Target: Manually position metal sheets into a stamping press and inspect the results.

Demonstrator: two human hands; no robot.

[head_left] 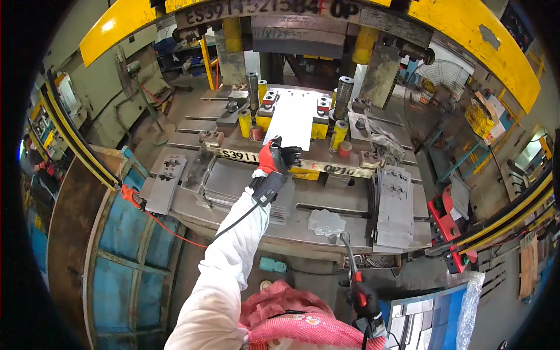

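Person at a press, both hands gloved. Left hand [279, 156], red and black glove, reaches over the front rail [344, 171] of the lower die to the near end of a bright sheet [293, 119]; fingers bent, but from here cannot tell whether they grip it or only touch. Sheet lies lengthwise on the die, its long edges running back between two dark guide posts, left [252, 92] and right [344, 96], with a gap at either side. Right hand [364, 300], black glove, low by the body, is closed round the red handles of long tongs [353, 265]; their tip meets the edge of some thin cut pieces [326, 223] on the surface [298, 226]. Those pieces sit near the front edge, a narrow bare strip around them. Left of them, a stack of flat plates [233, 189] partly under the forearm; right, a taller-looking stack [394, 204], edges uneven, close to the surface's right end. Most room for the tongs: the span between the two stacks. Teal box [273, 265] on the floor, below the front edge.
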